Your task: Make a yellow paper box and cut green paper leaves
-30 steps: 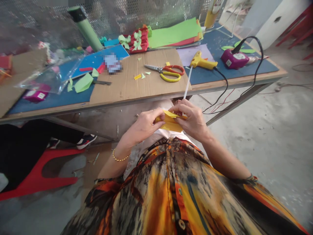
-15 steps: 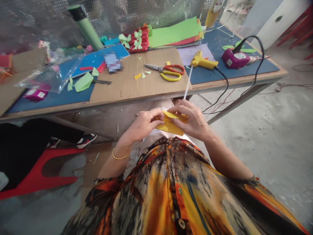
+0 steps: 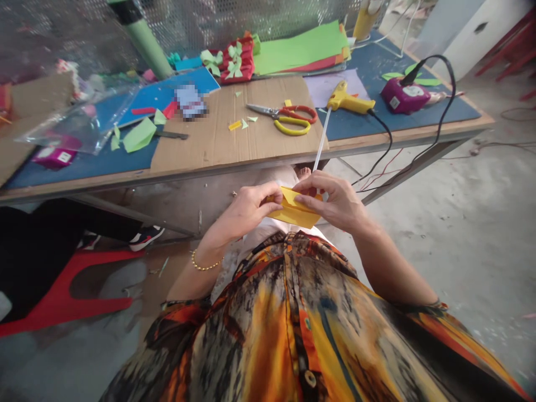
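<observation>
Above my lap, a folded piece of yellow paper [image 3: 295,215] is held between both hands. My left hand [image 3: 255,205] pinches its left end between thumb and fingers. At the right end, my right hand [image 3: 330,198] grips it with the thumb lying across the top and the fingers behind. One yellow flap stands up along the far side of the fold. Beyond the hands, scissors [image 3: 288,116] with red and yellow handles lie on a cardboard sheet [image 3: 201,153]. A yellow glue gun [image 3: 349,101] rests to their right, a white glue stick [image 3: 322,139] slanting from it past the table edge.
Green paper sheets [image 3: 299,47] and a red item with green bows [image 3: 238,58] lie at the back. A green bottle [image 3: 144,42] stands behind blue board. A purple power socket [image 3: 404,96] trails a black cable. Another person's shoe [image 3: 146,237] is under the table at left.
The yellow flap has opened out somewhat, so more of the paper's inner face shows. My right hand has shifted slightly right, its thumb now pressing on the paper. The view has moved a little.
</observation>
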The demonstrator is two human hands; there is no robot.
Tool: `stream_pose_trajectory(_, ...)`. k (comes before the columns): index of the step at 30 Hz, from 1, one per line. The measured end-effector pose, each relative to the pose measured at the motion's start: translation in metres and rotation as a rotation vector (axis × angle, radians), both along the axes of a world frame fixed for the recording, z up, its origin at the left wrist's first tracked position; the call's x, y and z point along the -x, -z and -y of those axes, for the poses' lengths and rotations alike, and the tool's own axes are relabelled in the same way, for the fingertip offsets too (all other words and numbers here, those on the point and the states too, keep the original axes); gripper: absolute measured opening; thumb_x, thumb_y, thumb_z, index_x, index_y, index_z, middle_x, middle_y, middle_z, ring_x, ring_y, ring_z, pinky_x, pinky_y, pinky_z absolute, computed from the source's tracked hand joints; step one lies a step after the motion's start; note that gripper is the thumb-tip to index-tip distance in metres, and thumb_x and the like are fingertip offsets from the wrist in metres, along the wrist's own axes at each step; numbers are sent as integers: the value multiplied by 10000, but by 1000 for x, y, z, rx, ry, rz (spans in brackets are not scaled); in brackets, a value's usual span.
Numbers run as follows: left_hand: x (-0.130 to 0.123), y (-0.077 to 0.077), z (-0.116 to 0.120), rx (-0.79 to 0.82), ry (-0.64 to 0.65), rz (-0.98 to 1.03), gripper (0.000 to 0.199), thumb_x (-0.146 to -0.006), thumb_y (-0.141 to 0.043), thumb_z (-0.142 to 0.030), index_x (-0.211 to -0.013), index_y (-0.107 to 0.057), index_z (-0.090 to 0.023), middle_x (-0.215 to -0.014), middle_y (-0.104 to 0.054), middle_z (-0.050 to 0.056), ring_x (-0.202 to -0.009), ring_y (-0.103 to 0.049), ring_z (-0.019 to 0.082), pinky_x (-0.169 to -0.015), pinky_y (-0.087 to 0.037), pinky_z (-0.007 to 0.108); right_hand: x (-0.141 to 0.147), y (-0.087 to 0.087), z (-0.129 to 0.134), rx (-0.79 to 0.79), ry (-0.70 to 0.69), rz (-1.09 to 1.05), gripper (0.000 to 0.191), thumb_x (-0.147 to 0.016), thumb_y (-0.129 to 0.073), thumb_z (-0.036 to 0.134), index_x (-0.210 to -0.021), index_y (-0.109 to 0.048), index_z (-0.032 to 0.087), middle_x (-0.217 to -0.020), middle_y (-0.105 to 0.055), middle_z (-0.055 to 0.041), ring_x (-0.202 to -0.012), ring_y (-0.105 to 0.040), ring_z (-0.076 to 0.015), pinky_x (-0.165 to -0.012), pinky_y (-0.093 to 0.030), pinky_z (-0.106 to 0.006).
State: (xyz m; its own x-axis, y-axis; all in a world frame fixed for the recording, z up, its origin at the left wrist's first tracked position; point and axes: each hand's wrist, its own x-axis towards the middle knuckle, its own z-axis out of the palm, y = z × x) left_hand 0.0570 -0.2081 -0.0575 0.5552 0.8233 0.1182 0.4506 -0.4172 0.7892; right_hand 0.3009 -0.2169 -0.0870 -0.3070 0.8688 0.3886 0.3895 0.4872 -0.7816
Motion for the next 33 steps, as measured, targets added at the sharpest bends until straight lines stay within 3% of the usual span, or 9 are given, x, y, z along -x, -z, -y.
stream_pose_trajectory(7, -3, 1, 2, 22, -18, 13, 116, -905, -649, -147, -834, -585, -211, -758, -596, -41, -723, -534, 138, -704, -409, 279, 1, 5, 0, -10, 7, 36, 131, -979, -770, 338, -909, -757, 228, -829, -687, -6, -718, -590, -174, -786, -444, -389)
stream_pose_trajectory(11, -6, 1, 3, 11, -60, 0, 127, -905, -655, -124, -836, -586, -207, -779, -626, -43, -746, -561, 136, -738, -427, 282, 4, 8, 1, -91, 44, 144, 139, -1005, -739, 327, -911, -723, 227, -887, -706, -32, -769, -626, -198, -826, -447, -401)
stream_pose_trajectory(17, -5, 6, 3, 23, -98, -9, 103, -918, -668, -164, -845, -608, -206, -796, -649, -31, -758, -572, 143, -729, -428, 288, 7, 12, 6, -231, 101, 283, 134, -1047, -701, 333, -982, -767, 236, -966, -715, -73, -878, -647, -248, -870, -435, -431)
stream_pose_trajectory(24, -3, 14, 5, 113, -101, 63, 74, -877, -687, -191, -828, -634, -206, -771, -622, -26, -755, -561, 150, -707, -441, 281, 6, 13, 13, -235, 74, 312, 136, -1058, -693, 303, -958, -768, 249, -942, -707, -66, -865, -643, -244, -851, -414, -426)
stream_pose_trajectory(28, -2, 27, 20, 232, -101, 70, 97, -873, -701, -211, -811, -627, -208, -715, -559, -38, -686, -500, 136, -648, -395, 271, 5, 21, 23, -159, 1, 332, 176, -1068, -693, 319, -927, -746, 227, -898, -682, -49, -794, -616, -206, -802, -397, -383)
stream_pose_trajectory(33, 8, 55, 45, 378, -93, 63, 66, -877, -701, -242, -849, -660, -200, -730, -565, -41, -677, -474, 124, -644, -368, 266, 10, 41, 43, -72, -130, 398, 176, -1060, -700, 289, -910, -728, 201, -850, -655, -44, -728, -565, -184, -767, -376, -356)
